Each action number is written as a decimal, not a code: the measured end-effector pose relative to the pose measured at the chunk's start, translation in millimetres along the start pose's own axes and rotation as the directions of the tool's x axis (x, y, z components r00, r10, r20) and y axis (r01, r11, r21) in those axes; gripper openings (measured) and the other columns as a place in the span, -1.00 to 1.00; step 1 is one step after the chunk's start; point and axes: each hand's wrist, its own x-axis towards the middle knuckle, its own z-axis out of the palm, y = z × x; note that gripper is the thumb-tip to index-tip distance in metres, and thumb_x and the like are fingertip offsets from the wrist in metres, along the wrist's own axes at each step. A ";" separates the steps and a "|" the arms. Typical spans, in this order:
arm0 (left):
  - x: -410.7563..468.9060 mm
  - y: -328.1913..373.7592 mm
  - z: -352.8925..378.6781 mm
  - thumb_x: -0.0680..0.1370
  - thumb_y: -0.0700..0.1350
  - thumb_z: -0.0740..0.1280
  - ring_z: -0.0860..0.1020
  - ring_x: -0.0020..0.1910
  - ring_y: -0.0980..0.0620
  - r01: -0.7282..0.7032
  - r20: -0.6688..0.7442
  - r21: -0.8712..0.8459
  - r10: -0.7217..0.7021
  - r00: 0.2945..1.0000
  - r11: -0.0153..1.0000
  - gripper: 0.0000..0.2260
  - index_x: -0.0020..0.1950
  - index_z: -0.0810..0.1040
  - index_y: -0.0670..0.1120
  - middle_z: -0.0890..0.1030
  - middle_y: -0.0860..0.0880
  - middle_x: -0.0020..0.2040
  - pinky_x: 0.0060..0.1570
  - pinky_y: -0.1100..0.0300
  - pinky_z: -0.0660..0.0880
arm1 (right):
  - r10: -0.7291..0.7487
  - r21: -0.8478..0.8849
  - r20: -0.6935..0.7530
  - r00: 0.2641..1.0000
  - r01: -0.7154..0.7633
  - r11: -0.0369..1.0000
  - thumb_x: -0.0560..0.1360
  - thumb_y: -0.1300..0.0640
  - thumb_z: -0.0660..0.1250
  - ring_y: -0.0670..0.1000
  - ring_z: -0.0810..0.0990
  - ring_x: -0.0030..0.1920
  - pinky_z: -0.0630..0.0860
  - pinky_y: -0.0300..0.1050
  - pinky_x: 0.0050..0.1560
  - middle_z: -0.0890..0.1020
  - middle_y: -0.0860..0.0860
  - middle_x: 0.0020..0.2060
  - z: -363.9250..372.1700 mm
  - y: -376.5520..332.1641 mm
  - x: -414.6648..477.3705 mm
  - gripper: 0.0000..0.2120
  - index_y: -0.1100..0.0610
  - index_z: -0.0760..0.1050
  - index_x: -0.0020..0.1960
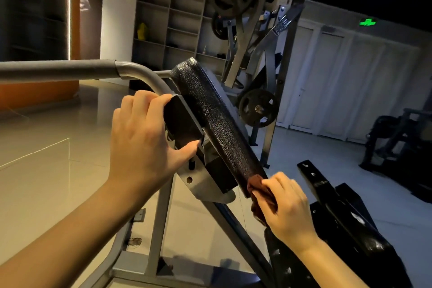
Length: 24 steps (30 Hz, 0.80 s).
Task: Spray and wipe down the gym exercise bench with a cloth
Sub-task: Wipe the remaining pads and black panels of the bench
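Note:
The bench's black cracked back pad (217, 121) slopes from upper left down to the right on a grey metal frame (161, 213). My left hand (145, 140) grips the dark plate on the pad's back side, fingers over its top edge and thumb underneath. My right hand (285, 206) holds a dark red cloth (259, 190) and presses it against the lower end of the pad. The black seat pad (350, 231) lies lower right. No spray bottle is in view.
A grey padded handle bar (58, 70) crosses at the left. Behind the bench stands a plate-loaded machine (252, 37) with weight plates (258, 108). Shelving (173, 23) lines the back wall. Another dark machine (397, 147) stands at right on the tiled floor.

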 end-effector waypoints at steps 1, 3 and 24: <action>-0.5 0.7 0.3 0.37 0.22 0.56 0.40 0.08 -0.15 0.004 -0.003 -0.001 -0.004 1.000 1.000 -0.30 0.33 0.49 -0.17 0.50 -0.18 0.16 -0.01 0.04 0.35 | -0.002 -0.011 0.001 1.000 0.002 1.000 0.60 -0.06 0.29 -0.01 0.52 -0.15 0.53 -0.13 -0.19 0.54 -0.05 -0.05 -1.0 0.1 1.8 -0.80 0.04 0.47 0.12; -1.4 1.3 -0.7 0.36 0.22 0.55 0.39 0.07 -0.14 0.011 -0.001 0.001 -0.011 1.000 1.000 -0.30 0.33 0.50 -0.17 0.50 -0.18 0.16 -0.02 0.07 0.33 | -0.038 0.000 -0.047 0.998 0.038 0.999 0.60 -0.01 0.32 0.00 0.52 -0.14 0.54 -0.05 -0.18 0.58 0.01 -0.07 0.6 -12.4 37.5 -0.81 0.09 0.50 0.12; -0.2 -4.1 -3.6 0.35 0.30 0.52 0.39 0.05 -0.06 -0.035 -0.006 -0.003 0.035 0.999 0.999 -0.32 0.29 0.52 -0.10 0.53 -0.10 0.13 0.00 0.11 0.36 | -0.214 -0.027 -0.213 0.953 0.214 0.977 0.59 0.02 0.36 0.09 0.54 -0.04 0.54 0.07 -0.06 0.60 0.09 -0.01 8.1 -79.9 224.0 -0.75 0.16 0.62 0.16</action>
